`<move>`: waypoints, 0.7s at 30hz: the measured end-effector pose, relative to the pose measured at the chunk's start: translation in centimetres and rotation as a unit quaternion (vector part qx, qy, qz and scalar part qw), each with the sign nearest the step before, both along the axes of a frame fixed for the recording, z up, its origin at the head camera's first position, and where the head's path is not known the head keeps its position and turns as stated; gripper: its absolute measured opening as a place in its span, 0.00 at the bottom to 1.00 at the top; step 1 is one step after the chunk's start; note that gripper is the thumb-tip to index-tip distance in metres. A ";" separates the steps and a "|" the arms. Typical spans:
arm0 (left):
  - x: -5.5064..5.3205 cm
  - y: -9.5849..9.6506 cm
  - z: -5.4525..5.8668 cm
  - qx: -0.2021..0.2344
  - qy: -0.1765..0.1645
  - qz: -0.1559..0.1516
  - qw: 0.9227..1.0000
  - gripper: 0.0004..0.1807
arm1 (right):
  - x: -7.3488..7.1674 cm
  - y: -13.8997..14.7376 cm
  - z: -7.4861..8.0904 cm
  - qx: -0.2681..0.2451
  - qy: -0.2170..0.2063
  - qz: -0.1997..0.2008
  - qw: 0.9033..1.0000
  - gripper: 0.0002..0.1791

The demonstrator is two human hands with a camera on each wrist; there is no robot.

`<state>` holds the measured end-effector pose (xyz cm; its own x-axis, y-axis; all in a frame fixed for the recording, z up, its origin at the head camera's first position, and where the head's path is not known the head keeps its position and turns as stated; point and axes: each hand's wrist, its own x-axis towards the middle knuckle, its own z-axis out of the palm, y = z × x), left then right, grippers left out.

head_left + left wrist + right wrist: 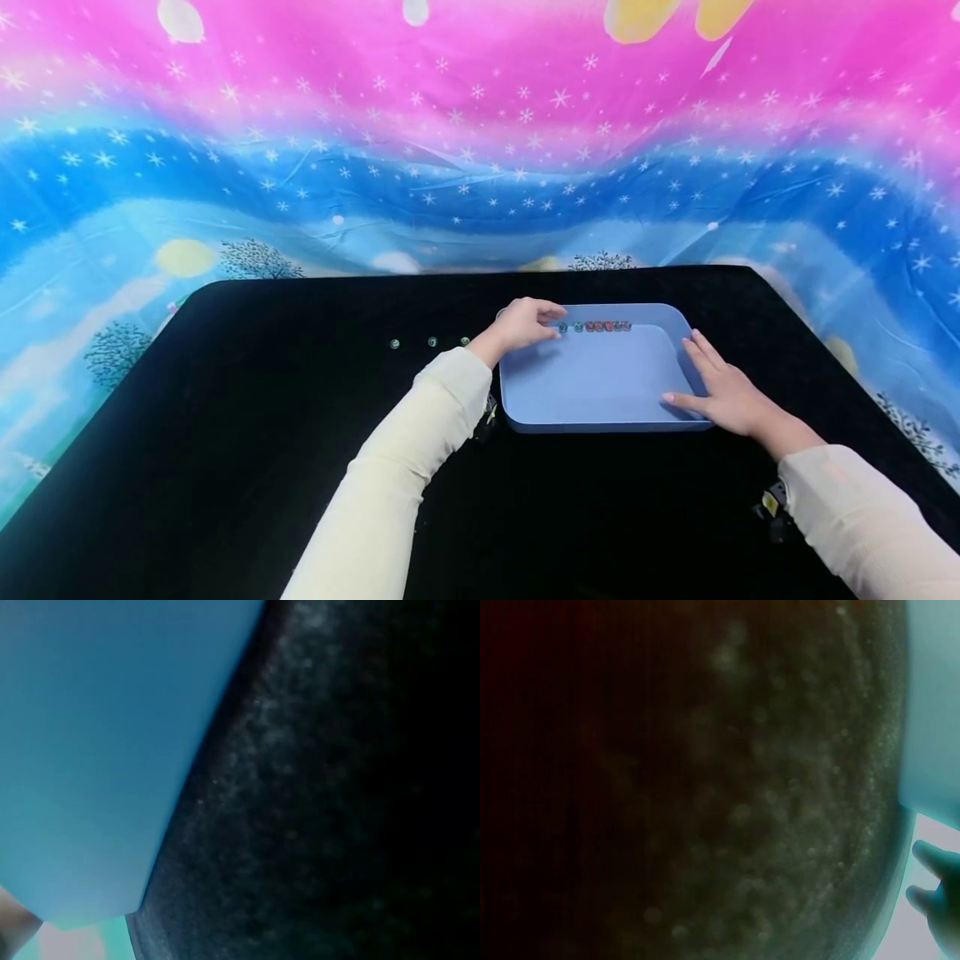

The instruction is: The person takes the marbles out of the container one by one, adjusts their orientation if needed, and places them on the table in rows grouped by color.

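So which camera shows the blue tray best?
The head view: it takes in nearly the whole blue tray. The left wrist view shows only one part close up; the right wrist view, a small piece at the edge.

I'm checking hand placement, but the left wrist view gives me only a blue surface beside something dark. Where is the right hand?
Observer: In the head view, the right hand is at the right side of the tray, fingers spread.
Operator: What's nearest the left hand?
Observer: The left hand is beside the left end of a row of small round pieces.
Operator: Any outside the tray?
Observer: Yes, three green pieces show on the black tabletop, left of it.
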<state>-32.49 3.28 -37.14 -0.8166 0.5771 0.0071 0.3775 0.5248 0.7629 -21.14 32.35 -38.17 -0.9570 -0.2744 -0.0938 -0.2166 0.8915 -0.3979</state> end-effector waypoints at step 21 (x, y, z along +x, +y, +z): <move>-1.1 1.1 -0.5 -0.052 0.004 -0.005 0.999 0.21 | -0.3 0.0 0.2 0.004 -0.008 -0.007 1.000 0.53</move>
<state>-33.58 4.36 -37.63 -0.8104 0.5839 -0.0474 0.3894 0.5974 0.7010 -21.48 32.31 -37.96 -0.9591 -0.2600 -0.1124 -0.1973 0.8979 -0.3935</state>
